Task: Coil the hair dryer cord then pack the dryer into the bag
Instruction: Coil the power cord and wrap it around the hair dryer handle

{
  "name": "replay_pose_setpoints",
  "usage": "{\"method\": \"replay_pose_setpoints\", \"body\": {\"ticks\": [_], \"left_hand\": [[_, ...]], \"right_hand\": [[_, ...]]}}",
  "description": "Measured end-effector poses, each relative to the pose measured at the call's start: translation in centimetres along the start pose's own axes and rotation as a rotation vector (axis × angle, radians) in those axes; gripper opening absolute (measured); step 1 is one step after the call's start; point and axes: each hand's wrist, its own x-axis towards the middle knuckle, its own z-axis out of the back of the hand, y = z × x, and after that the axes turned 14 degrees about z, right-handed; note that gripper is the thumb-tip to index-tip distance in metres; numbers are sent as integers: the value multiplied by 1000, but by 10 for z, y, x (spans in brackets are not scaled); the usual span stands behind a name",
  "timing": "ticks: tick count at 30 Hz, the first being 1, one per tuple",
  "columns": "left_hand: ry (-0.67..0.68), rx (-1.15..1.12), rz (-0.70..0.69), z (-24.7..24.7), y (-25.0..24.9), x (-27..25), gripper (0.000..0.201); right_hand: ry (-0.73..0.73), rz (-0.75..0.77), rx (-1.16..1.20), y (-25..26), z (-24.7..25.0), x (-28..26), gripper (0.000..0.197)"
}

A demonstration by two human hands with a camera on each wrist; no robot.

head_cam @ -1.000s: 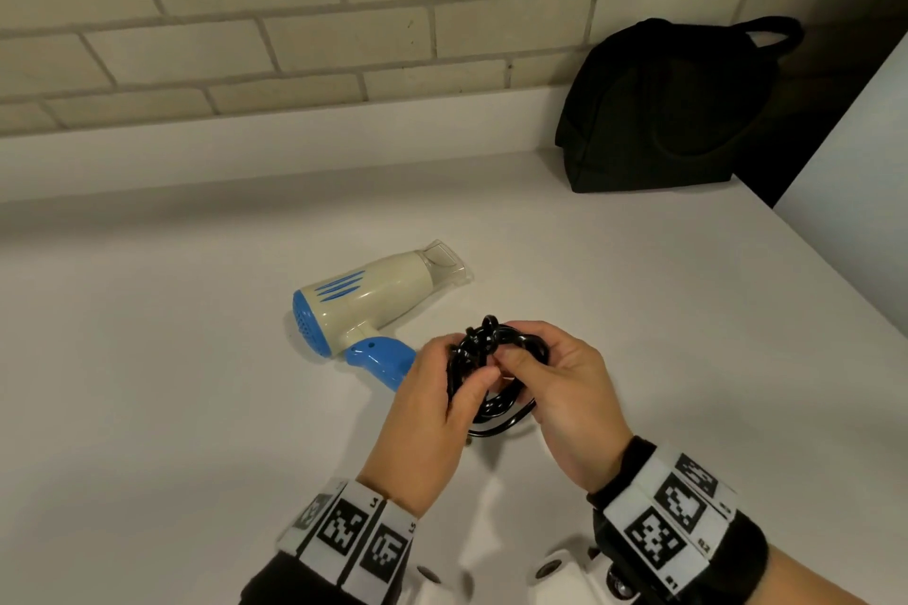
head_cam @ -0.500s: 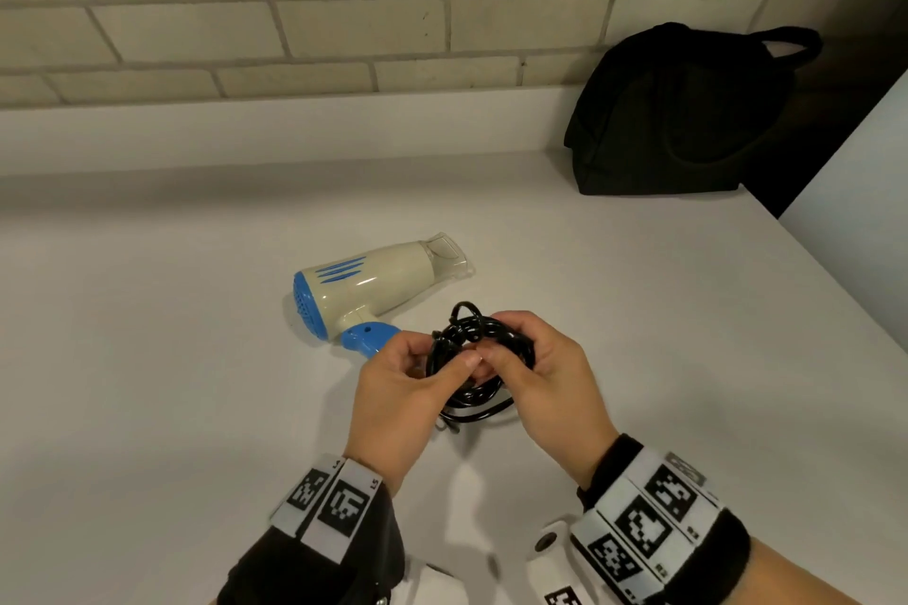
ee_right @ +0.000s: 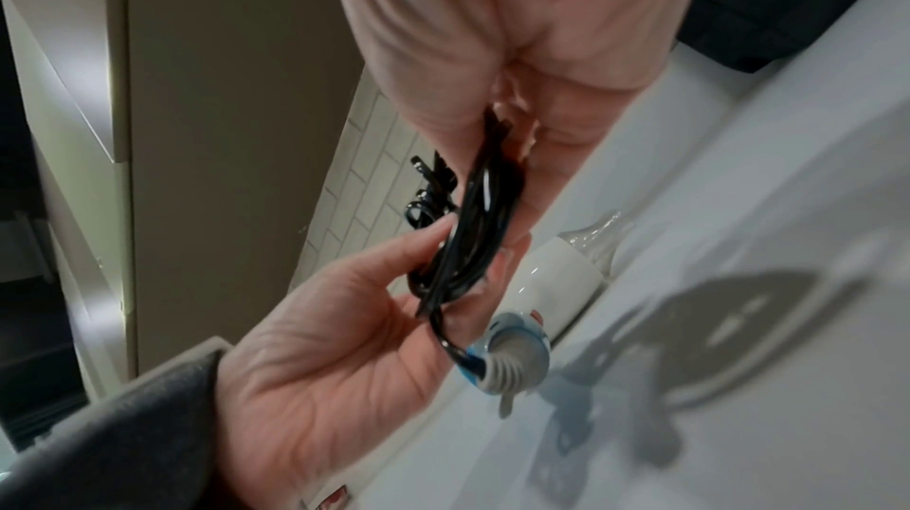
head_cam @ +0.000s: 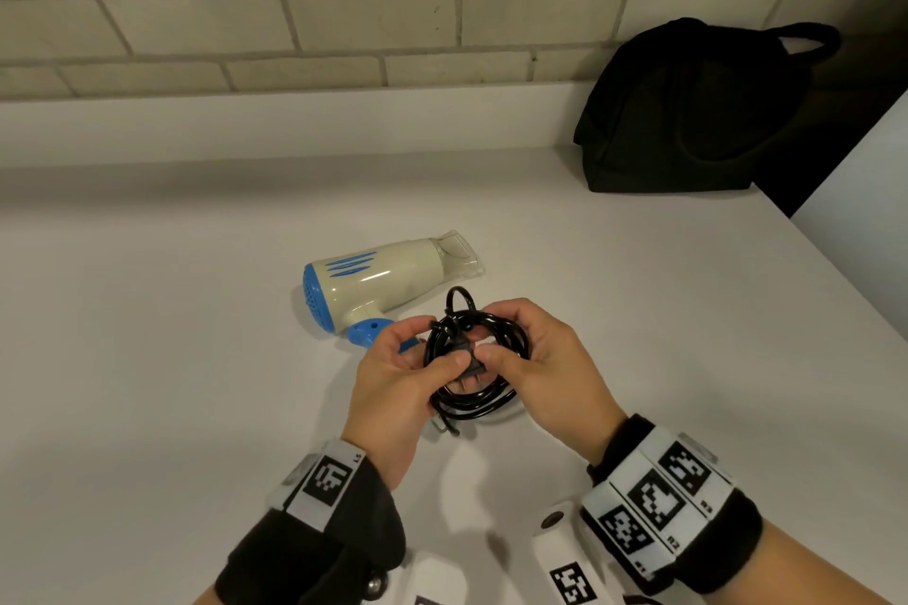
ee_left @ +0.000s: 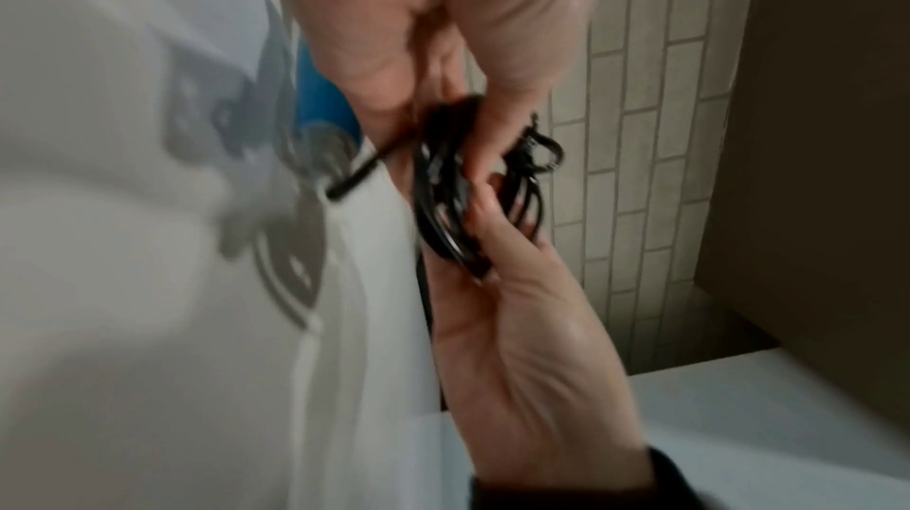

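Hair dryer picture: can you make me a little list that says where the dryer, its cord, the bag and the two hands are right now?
dryer: lying on its side on the white counter, not picked up
cord: black, looped into a coil, held above the counter
plug: lying across the front of the coil, between the two thumbs
left hand: grips the coil's left side
right hand: grips the coil's right side
bag: black, at the back right against the brick wall
dryer packed: not yet
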Motion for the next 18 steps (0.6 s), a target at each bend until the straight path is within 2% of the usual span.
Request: {"method": "replay_pose_setpoints", "body": {"ticks": [2, 5, 10, 11, 14, 16, 18], "left_hand": [[-79, -20, -32, -4, 2, 2, 35], [-93, -20, -30, -5, 1, 2, 33], [97, -62, 95, -1, -9, -1, 52], [113, -51, 111, -1, -11, -1, 51], [153, -8, 118, 0, -15, -1, 46], [174, 16, 111, 1, -14, -2, 44], [163, 21, 111, 1, -11, -2, 39]], "right_hand": [[1, 6, -48, 0, -2, 0, 32], [42, 4, -80, 1, -2, 0, 26], [69, -32, -25, -1, -1, -1, 22], [66, -36, -6, -2, -2, -3, 25], [89, 26, -42, -5, -2, -8, 49], [93, 117, -133, -3, 0, -10, 63], [90, 266, -268, -1, 3, -10, 64]]}}
